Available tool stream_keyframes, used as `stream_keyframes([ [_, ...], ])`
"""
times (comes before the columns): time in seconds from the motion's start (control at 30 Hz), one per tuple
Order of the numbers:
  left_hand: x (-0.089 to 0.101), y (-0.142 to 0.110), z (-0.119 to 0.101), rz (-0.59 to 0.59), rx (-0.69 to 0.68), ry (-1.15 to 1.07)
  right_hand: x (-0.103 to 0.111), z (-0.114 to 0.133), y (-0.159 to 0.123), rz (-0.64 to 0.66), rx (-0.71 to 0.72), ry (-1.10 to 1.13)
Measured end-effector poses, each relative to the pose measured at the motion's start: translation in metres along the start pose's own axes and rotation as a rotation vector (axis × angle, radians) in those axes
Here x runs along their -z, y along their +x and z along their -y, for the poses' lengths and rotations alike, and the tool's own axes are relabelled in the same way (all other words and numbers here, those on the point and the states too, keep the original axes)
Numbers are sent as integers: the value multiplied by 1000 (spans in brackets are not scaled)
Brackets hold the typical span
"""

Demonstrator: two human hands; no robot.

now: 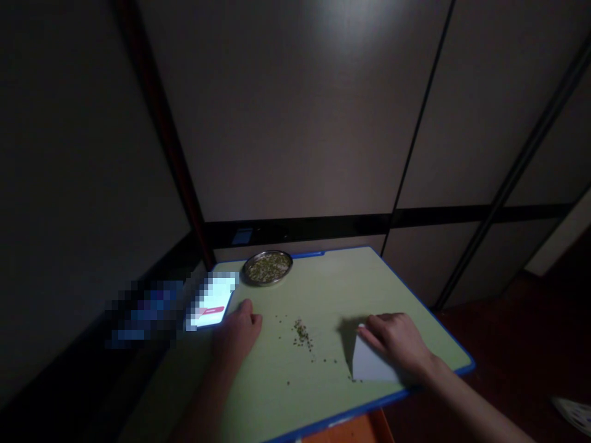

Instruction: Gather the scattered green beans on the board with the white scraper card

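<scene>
My left hand (237, 332) rests on the pale green table (332, 289), fingers curled, right beside a lit phone (211, 303) at the table's left edge. My right hand (398, 341) lies on top of a white card or box (369, 363) standing on the table near the right front corner, fingers over its upper edge. Between the hands lies a small scatter of green grains (302, 334). A round metal plate (268, 267) holding more green grains sits at the back of the table.
The table has a blue rim (415, 295) and stands against a grey panelled wall (295, 123). Dark floor lies to the right, with a white object (575, 412) at the far right edge. The room is dim.
</scene>
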State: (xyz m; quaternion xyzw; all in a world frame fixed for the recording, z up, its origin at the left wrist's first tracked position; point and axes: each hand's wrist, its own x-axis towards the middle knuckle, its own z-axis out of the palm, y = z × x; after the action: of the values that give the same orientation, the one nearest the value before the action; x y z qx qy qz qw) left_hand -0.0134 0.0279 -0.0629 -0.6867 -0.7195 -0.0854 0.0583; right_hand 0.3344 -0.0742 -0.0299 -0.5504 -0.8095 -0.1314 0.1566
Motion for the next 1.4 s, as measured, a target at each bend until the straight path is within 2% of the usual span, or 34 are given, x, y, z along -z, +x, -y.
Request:
stream_keyframes([
  [0.27,6,-2,-3,7,4,-4,1,8,1,17,49,-4],
  [0.67,-8,3,4,-12,4,20,-4,22,4,-2,174,4],
  [0.83,-10,3,4,-23,7,22,-14,37,-1,10,236,32],
  [1.0,-8,2,2,-33,9,29,-6,44,-7,29,186,58],
  [1.1,-3,1,0,-21,12,23,10,44,5,16,98,76],
  [1.2,1,-1,-2,-15,3,15,18,52,28,-22,43,76],
  [1.4,1,-2,-1,-19,19,9,1,98,72,-73,86,88],
])
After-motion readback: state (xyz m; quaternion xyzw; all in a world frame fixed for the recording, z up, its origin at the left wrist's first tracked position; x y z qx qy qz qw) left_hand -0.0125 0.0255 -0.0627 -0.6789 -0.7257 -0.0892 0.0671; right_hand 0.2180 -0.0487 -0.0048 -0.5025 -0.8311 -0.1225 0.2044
